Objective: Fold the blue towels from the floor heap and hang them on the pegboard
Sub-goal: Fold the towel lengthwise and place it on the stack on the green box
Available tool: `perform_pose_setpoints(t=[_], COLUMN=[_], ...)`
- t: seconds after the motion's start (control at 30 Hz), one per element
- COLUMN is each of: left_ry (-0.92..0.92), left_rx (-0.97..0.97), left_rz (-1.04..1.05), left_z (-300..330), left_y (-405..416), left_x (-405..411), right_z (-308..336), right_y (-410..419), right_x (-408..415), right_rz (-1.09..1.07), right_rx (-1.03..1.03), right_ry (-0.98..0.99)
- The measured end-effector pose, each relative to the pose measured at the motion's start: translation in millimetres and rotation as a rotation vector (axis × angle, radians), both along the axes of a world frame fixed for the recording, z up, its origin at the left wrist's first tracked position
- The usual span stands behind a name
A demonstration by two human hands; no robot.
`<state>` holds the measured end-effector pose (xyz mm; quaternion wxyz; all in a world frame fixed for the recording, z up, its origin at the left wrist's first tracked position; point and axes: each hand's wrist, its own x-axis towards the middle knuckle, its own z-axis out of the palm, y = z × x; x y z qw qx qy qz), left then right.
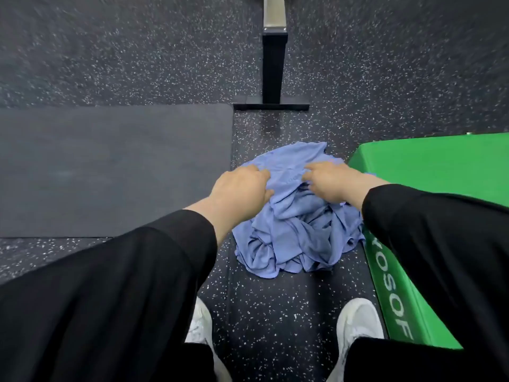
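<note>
Fingers of the left hand (242,186) and the right hand (330,183) curl into the top cloth of the towel heap (292,227), each pinching a fold. The heap lies on the speckled floor (275,312), touching a green box (429,194), with a dark mat (110,169) to its left and white shoes (358,318) near.

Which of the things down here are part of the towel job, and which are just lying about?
Part of the job:
- heap of blue towels on the floor
- left hand, gripping the top towel
- right hand, fingers on the same towel

Just lying about:
- dark mat, left of the heap
- green box, right of the heap
- black post beyond it
- white shoes
</note>
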<state>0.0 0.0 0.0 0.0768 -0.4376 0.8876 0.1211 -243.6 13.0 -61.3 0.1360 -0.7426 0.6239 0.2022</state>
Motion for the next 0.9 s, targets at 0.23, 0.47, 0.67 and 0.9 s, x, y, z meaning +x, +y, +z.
perform_pose_setpoints(t=[0.23,0.47,0.67,0.9], left_ry=[-0.078,-0.059,-0.086,-0.023], left_rx=[-0.023,0.029,0.047,0.043], left_rz=[-0.099,-0.056,-0.058,0.011], left_z=[-13,-11,-8,9], left_y=[3,1,1,1], left_x=[-13,-5,-6,-12], right_z=[-36,-43,-40,6], right_y=[-11,-12,-13,-22], right_x=[10,4,2,13], right_rz=[-0.046,0.002,-0.054,-0.393], right_rx=[0.178,0.082,0.212,-0.284], right_ry=[0.134,0.161,0.133,-0.382])
